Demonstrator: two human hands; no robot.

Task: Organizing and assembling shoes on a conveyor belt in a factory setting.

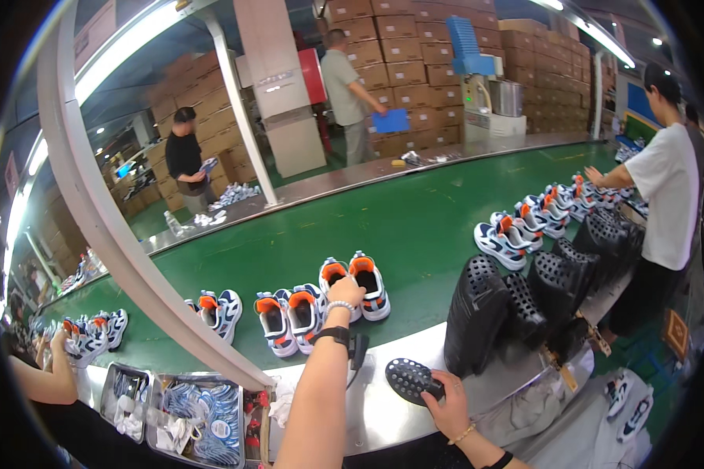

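Note:
My left hand [346,292] reaches over the conveyor to a white sneaker [333,270] with navy parts and orange lining. Its fingers are curled at the shoe's opening, and their tips are hidden there. Touching this shoe on the right is its look-alike sneaker [371,293]. Left of them stands another pair, with a sneaker [305,313] nearest my wrist. Lower right, my right hand [449,402] grips one end of a black insole [409,381] with pale dots, held above the metal ledge.
Tall black stacks [477,313] with dotted tops stand right of me. The green conveyor [321,223] carries more sneakers [501,238]. A white post [133,234] rises at left beside a metal tray [199,418] of laces. A co-worker [669,180] stands at right; another person's arm [43,379] shows left.

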